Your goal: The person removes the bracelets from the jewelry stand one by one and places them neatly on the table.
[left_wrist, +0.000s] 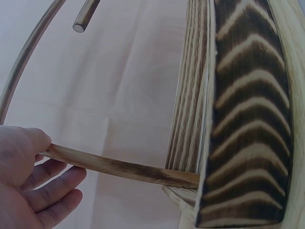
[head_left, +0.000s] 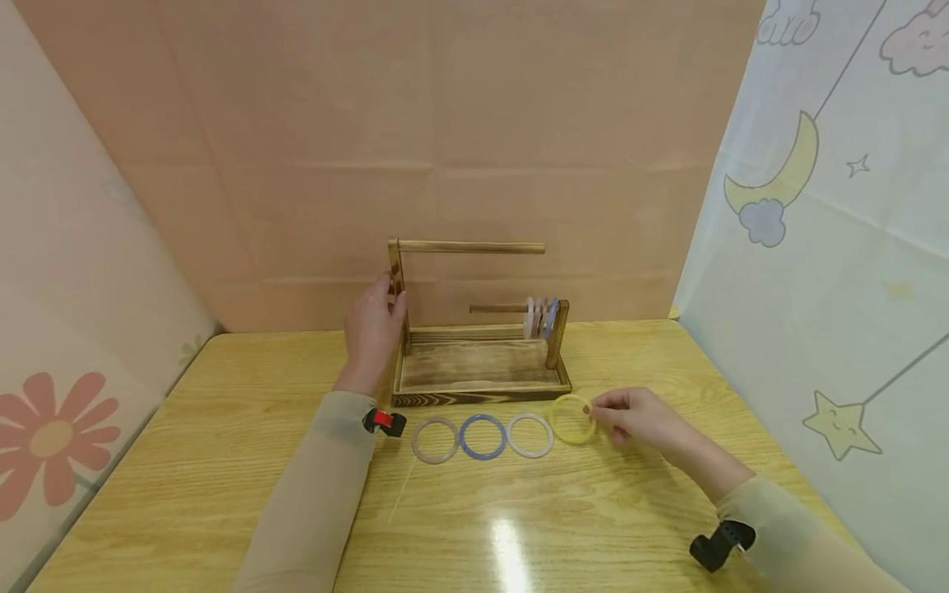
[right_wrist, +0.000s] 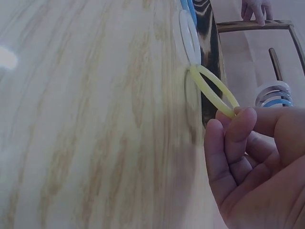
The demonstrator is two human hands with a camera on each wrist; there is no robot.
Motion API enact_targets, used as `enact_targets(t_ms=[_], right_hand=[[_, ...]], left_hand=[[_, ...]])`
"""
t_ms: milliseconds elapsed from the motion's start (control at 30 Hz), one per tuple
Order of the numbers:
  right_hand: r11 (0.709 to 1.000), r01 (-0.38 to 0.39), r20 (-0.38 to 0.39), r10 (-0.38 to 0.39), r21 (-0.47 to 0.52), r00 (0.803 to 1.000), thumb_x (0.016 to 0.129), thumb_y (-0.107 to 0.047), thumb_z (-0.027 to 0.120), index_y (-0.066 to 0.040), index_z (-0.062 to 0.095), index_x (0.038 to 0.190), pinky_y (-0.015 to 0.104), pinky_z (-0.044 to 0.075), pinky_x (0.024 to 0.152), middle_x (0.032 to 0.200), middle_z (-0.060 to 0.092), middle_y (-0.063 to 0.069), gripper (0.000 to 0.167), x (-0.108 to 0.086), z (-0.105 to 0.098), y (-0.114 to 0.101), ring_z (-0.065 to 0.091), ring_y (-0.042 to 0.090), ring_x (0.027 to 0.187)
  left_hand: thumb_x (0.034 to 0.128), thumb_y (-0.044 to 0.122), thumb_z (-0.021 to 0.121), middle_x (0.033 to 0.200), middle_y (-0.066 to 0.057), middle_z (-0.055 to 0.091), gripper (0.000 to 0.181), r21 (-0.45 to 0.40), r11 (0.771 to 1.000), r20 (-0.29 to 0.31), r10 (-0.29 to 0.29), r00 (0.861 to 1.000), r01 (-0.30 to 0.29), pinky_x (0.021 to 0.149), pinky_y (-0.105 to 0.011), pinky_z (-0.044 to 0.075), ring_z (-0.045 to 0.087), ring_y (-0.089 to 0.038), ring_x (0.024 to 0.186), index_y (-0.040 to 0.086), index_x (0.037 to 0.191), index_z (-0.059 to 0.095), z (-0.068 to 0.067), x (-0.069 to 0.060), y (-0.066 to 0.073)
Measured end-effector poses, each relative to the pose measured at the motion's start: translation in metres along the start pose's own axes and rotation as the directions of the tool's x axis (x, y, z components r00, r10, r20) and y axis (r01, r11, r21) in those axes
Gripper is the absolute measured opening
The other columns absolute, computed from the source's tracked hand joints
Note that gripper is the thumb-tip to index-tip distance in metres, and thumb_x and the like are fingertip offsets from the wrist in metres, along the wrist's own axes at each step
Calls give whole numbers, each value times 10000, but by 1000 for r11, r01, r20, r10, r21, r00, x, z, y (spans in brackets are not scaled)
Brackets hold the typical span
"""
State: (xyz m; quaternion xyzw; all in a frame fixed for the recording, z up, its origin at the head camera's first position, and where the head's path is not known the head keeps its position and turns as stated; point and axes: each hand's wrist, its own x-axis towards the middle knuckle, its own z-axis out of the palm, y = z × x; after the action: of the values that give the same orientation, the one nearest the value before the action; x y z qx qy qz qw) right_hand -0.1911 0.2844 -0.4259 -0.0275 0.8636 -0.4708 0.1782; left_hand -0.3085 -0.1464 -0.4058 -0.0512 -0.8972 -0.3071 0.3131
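**Yellow ring (right_wrist: 208,92) in the right hand (head_left: 636,420); tall post (left_wrist: 124,168) in the left hand (head_left: 371,329)**

In the right hand: thumb and fingertips closed in a pinch on the near edge of the yellow ring, remaining fingers curled in. Position of the ring: at the front right corner of the tray (head_left: 482,399), tilted, with gripped edge raised above the counter (head_left: 222,461) and opposite edge low beside the white ring (head_left: 530,455); contact between the two uncertain. Next in line to the left, flat on the counter: blue ring (head_left: 483,457), then pinkish-brown ring (head_left: 436,461).

In the left hand: thumb and partly curled fingers on opposite sides of the tall post, gripping its upper half.

Behind the row of rings: the shallow rectangular tray, with low walls around a dark-grained wooden floor. Rising from its left end: the tall post, with upper bar (head_left: 471,247) directed rightward. Rising from its right end: short post (head_left: 558,338), with lower bar (head_left: 495,309) directed leftward. Threaded on the lower bar, bunched near the short post: several pale rings (head_left: 529,319) and, nearest the post, a hung blue ring (head_left: 552,318).

Farther out: peach backdrop (head_left: 445,123); at right, printed moon (head_left: 797,173) and star (head_left: 841,422); at left, printed flower (head_left: 52,439).
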Motion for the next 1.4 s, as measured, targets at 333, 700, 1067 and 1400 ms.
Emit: enact_targets(t_ms=[333, 700, 1067, 1400], right_hand=[[1000, 18, 52, -17, -23, 998, 1116, -199, 683, 90, 704, 1390, 369, 547, 783, 615, 601, 28, 399, 3, -1, 13, 588, 189, 595], [999, 19, 43, -17, -42, 999, 1099, -150, 706, 105, 697, 1376, 341, 515, 605, 949, 735, 92, 376, 5, 3, 13, 566, 168, 602], [996, 41, 38, -39, -75, 999, 1089, -155, 724, 78, 734, 1316, 359, 537, 620, 941, 728, 90, 325, 5, 2, 13, 598, 200, 635], [996, 39, 43, -35, -80, 998, 1094, -162, 719, 71, 727, 1324, 367, 529, 621, 957, 733, 82, 327, 6, 1, 14, 591, 201, 625]], left_hand=[[1117, 225, 696, 1204, -199, 777, 356, 8, 1000, -9, 7, 1000, -7, 734, -563, 613, 797, -371, 961, -12, 1381, 671, 2, 0, -2], [1119, 232, 693, 1206, -182, 779, 328, 4, 1000, 4, -8, 1000, 8, 717, -560, 610, 797, -362, 970, 7, 1357, 677, 0, 0, 0], [1110, 220, 705, 1200, -184, 781, 326, 12, 1000, -2, 2, 1000, -2, 740, -565, 607, 800, -359, 970, 2, 1351, 680, 1, 1, -1], [1114, 233, 701, 1197, -178, 780, 325, 7, 1000, 2, -3, 1000, 3, 743, -564, 604, 797, -355, 967, 7, 1347, 681, 2, 1, -2]])
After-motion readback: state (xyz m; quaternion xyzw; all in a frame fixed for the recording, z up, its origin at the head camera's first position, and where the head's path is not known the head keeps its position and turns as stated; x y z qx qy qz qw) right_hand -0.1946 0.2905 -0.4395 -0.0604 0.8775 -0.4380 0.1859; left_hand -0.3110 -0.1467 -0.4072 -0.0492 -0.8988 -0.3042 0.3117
